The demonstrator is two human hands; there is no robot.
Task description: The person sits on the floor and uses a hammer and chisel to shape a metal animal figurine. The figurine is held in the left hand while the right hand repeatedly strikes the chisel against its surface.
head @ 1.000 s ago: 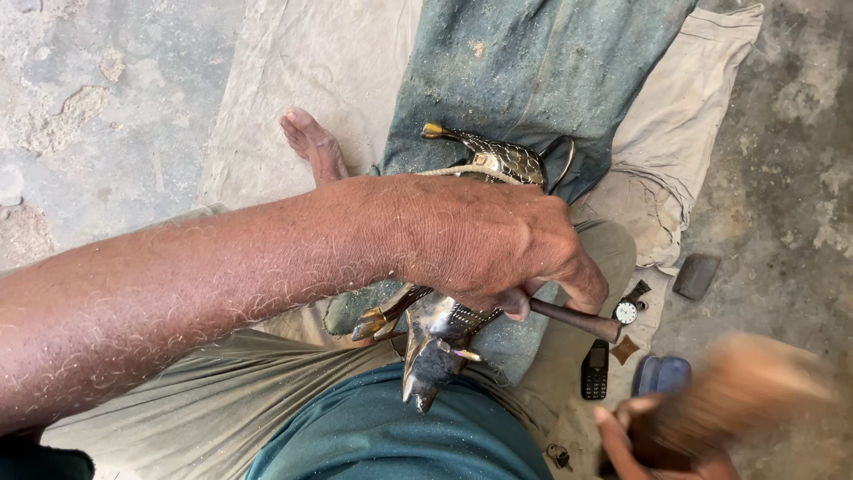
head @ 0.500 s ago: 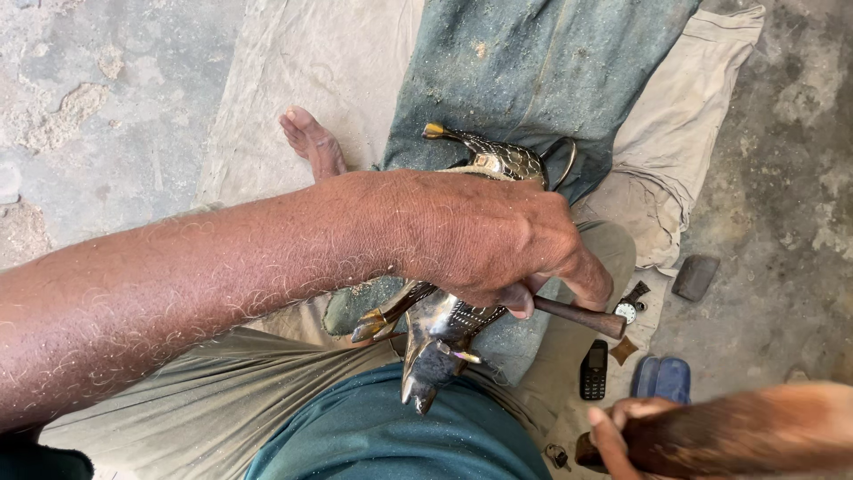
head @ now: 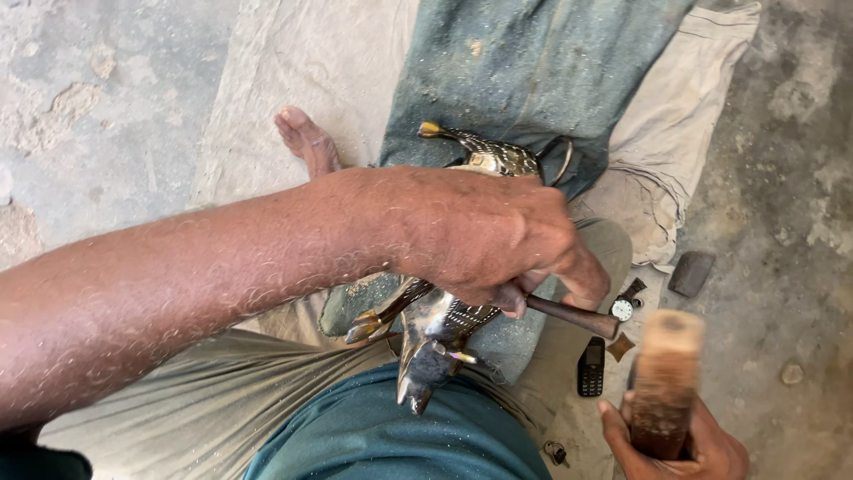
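Metal bird (head: 444, 329) lies on lap, phone (head: 591, 366) to its right

Left hand (head: 480, 236) fisted, forearm stretched across; right hand (head: 680, 440) clenched, low.

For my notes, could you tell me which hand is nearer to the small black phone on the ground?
The right hand: just below-right of the phone. The left hand is farther, up-left.

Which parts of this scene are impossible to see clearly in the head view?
- Middle of the metal bird figure: hidden under the left hand.
- Tip of the chisel: covered by the left hand's fingers.
- Wooden mallet: blurred.
- Right hand: cut off by the bottom edge.
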